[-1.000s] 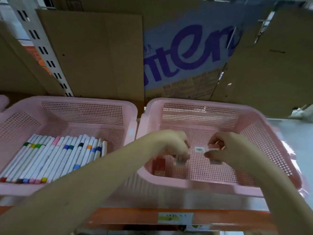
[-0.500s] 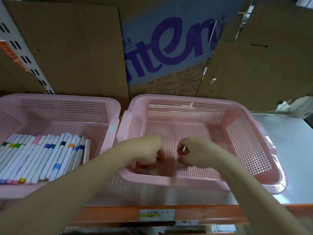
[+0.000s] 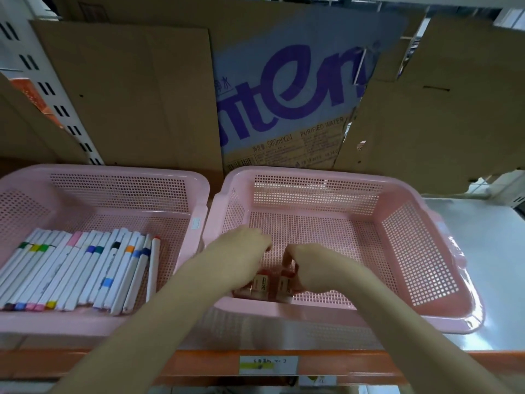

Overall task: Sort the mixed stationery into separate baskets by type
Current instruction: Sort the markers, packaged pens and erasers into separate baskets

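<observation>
1. Presently, lower left of frame: left pink basket point(image 3: 199, 177) holds only markers point(image 3: 79, 268), white barrels with coloured caps, laid side by side in one row, touching. Judged: packed parallel so one type fills one basket tidily.
2. Centre of frame: left hand point(image 3: 241, 254) reaches over the near rim of the right pink basket point(image 3: 397, 200), fingers curled down onto small boxed erasers point(image 3: 262, 284) at the basket's near left corner. It appears to be grasping or steadying them; fingertips are hidden, so the exact hold cannot be told.
3. Just right of centre: right hand point(image 3: 306, 268) pinches the right-hand side of the same cluster, thumb and fingers curled round a red-and-cream box. Judged: both hands squaring the erasers against the corner wall so they sit as one block.
4. Right of frame: rest of this basket's mesh floor shows no other items.
5. Upper frame: cardboard sheets point(image 3: 127, 95) stand behind both baskets.
</observation>
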A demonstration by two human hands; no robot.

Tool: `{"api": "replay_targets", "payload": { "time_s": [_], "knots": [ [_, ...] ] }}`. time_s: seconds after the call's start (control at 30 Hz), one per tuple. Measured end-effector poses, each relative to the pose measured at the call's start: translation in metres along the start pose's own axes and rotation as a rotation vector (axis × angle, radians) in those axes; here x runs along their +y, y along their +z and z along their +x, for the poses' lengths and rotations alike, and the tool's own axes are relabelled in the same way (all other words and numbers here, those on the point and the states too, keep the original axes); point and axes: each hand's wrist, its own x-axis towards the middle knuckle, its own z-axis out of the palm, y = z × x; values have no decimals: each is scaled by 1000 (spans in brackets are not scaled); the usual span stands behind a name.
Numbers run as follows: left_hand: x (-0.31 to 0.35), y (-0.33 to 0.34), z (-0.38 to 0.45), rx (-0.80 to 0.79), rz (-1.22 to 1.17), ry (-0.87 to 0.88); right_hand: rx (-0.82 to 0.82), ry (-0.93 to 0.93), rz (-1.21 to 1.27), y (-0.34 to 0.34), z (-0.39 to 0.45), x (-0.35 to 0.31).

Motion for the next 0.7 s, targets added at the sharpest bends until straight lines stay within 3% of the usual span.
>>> {"api": "replay_targets", "payload": {
  "time_s": [0.2, 0.33, 0.47, 0.6, 0.7],
  "knots": [
    [-21, -19, -33, 407, -186, -81, 45, -38, 21, 5, 2, -9],
    [-53, -12, -62, 566, -292, -224, 127, 34, 41, 8, -7, -18],
    [-101, -1, -92, 719, -302, -243, 457, 92, -17, 16, -27, -49],
    [-144, 4, -135, 821, -295, -249, 784, -11, 96, 36, -38, -113],
    [-184, 12, -183, 855, -327, -297, 930, -54, 158, 64, -36, -171]
  ]
}}
